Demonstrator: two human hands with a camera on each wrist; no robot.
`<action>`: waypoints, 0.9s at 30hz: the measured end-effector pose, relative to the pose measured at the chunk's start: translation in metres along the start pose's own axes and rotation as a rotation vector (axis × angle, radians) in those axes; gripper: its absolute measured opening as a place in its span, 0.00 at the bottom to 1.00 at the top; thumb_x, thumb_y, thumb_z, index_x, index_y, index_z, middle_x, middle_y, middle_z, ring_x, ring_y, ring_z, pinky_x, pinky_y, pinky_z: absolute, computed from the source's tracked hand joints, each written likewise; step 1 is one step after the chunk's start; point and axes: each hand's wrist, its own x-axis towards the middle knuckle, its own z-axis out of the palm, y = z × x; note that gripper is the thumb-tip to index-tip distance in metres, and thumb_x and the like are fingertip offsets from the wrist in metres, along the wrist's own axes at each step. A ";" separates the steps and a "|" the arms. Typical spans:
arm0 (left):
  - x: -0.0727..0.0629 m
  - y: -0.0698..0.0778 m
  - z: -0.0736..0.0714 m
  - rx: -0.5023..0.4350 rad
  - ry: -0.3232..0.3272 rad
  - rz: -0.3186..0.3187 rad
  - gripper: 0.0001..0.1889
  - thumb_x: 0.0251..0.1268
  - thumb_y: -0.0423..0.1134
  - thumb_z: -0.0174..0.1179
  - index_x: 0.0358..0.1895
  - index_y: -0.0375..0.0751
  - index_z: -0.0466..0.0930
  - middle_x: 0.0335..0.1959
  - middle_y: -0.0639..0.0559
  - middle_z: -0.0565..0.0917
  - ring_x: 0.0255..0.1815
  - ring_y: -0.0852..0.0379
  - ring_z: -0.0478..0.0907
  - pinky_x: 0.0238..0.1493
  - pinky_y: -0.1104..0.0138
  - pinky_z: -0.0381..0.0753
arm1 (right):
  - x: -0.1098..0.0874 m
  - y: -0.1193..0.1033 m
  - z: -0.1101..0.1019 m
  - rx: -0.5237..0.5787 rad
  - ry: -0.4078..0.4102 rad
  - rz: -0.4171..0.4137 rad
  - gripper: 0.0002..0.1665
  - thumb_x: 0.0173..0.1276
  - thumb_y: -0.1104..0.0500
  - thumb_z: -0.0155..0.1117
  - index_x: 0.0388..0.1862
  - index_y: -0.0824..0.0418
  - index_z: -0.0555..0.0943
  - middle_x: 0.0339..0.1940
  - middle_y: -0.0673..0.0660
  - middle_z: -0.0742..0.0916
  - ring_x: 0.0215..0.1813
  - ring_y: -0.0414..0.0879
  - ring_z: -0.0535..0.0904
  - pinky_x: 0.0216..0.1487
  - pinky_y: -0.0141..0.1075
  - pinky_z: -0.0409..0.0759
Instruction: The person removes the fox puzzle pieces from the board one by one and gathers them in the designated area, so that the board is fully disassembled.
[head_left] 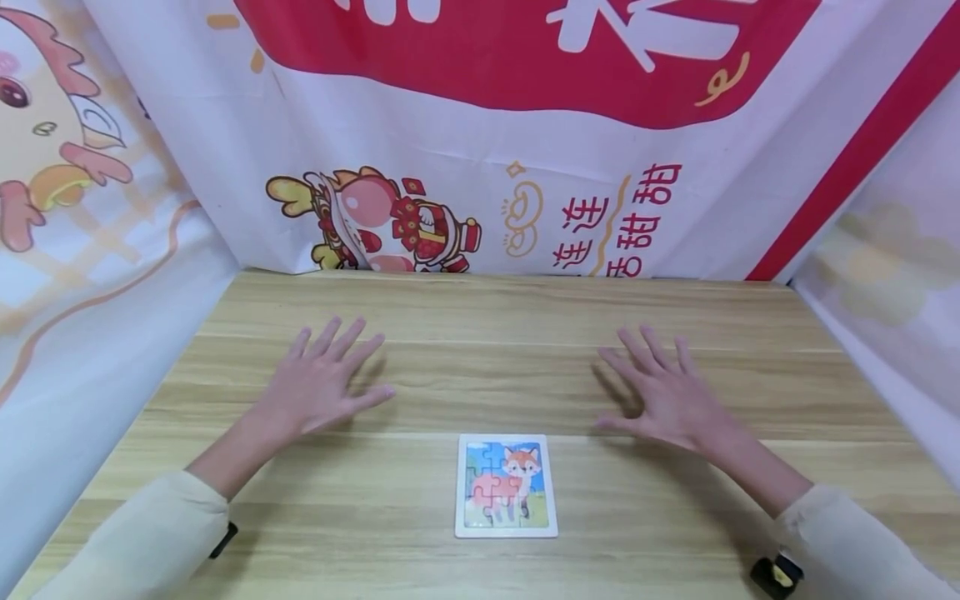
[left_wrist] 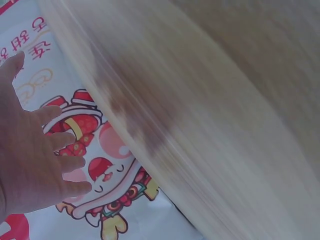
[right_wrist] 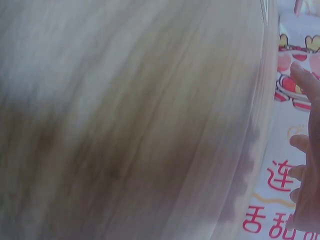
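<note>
A small square jigsaw puzzle with a fox picture and a white frame lies flat on the wooden table, its pieces fitted together. Up and to its left, my left hand is spread palm down above the table, fingers straight and apart. On the other side, my right hand is spread in the same way, up and to the right of the puzzle. Neither hand holds anything. In the left wrist view the left hand shows its palm and extended fingers. Part of the right hand shows at the right wrist view's edge.
The wooden table reaches back to a white and red printed cloth with cartoon figures and characters. Printed cloths also hang along the left and right sides. A black band sits at the right sleeve.
</note>
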 end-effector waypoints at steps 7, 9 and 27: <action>0.001 0.012 -0.001 -0.006 -0.002 0.028 0.44 0.71 0.72 0.49 0.81 0.48 0.62 0.83 0.40 0.55 0.83 0.32 0.48 0.78 0.34 0.42 | -0.001 -0.016 0.001 0.006 -0.009 -0.048 0.61 0.60 0.19 0.60 0.83 0.52 0.63 0.86 0.62 0.56 0.85 0.65 0.41 0.77 0.70 0.36; 0.002 0.016 -0.001 -0.009 -0.001 0.041 0.44 0.71 0.72 0.51 0.81 0.48 0.63 0.83 0.40 0.56 0.83 0.32 0.48 0.78 0.34 0.43 | -0.002 -0.020 0.001 0.007 -0.003 -0.069 0.61 0.59 0.19 0.61 0.82 0.52 0.65 0.85 0.62 0.57 0.85 0.65 0.42 0.77 0.70 0.36; -0.001 0.052 0.008 -0.028 0.012 0.146 0.44 0.69 0.71 0.53 0.79 0.46 0.66 0.81 0.40 0.60 0.81 0.34 0.54 0.77 0.35 0.49 | -0.007 -0.051 0.007 0.000 0.026 -0.229 0.62 0.57 0.17 0.61 0.82 0.51 0.65 0.83 0.61 0.62 0.84 0.65 0.47 0.76 0.70 0.47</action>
